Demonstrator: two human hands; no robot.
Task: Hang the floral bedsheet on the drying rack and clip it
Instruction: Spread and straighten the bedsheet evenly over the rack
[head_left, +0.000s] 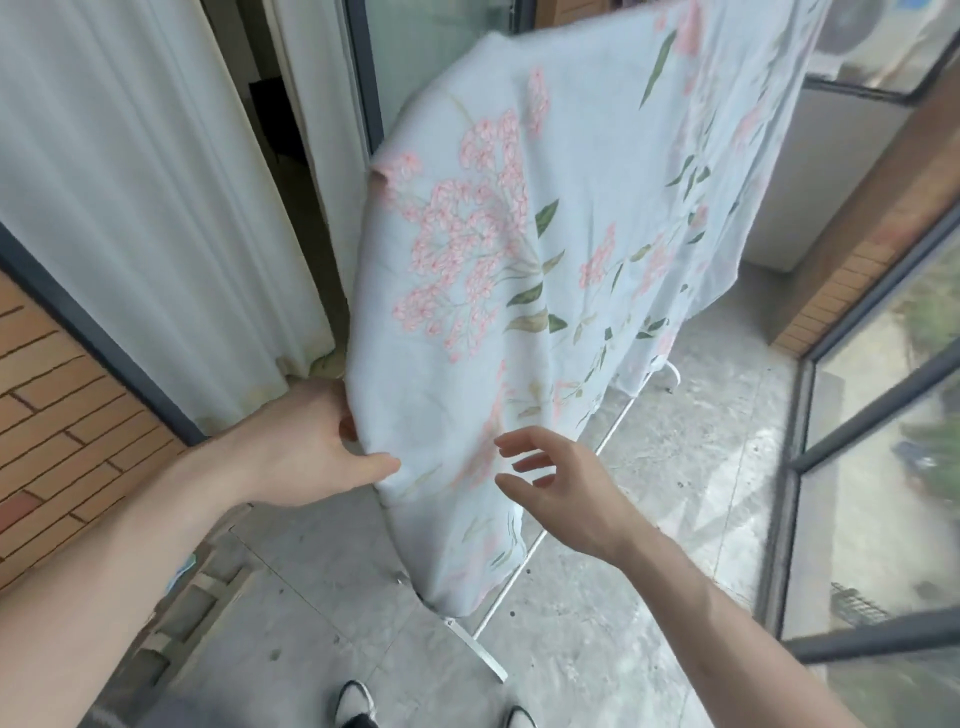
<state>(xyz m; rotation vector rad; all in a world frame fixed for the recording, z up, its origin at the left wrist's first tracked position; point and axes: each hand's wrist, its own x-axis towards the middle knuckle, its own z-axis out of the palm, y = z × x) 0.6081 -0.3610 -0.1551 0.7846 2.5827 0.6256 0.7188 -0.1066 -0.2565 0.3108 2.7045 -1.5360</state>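
Pale floral bedsheet (545, 312), 1, over 1 white drying rack (524, 564); left hand (306, 447) fingers apparently pinching its edge, right hand (563, 488) fingers apart.

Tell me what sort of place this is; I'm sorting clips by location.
Probably an enclosed home balcony: big dark-framed windows along one side, brick-tiled wall, curtained doorway, and a floral bedsheet over a white drying rack.

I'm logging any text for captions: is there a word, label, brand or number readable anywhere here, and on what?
None: no readable text on the pale blue bedsheet with pink flowers, the white metal drying rack, the brick wall or the white shoes.
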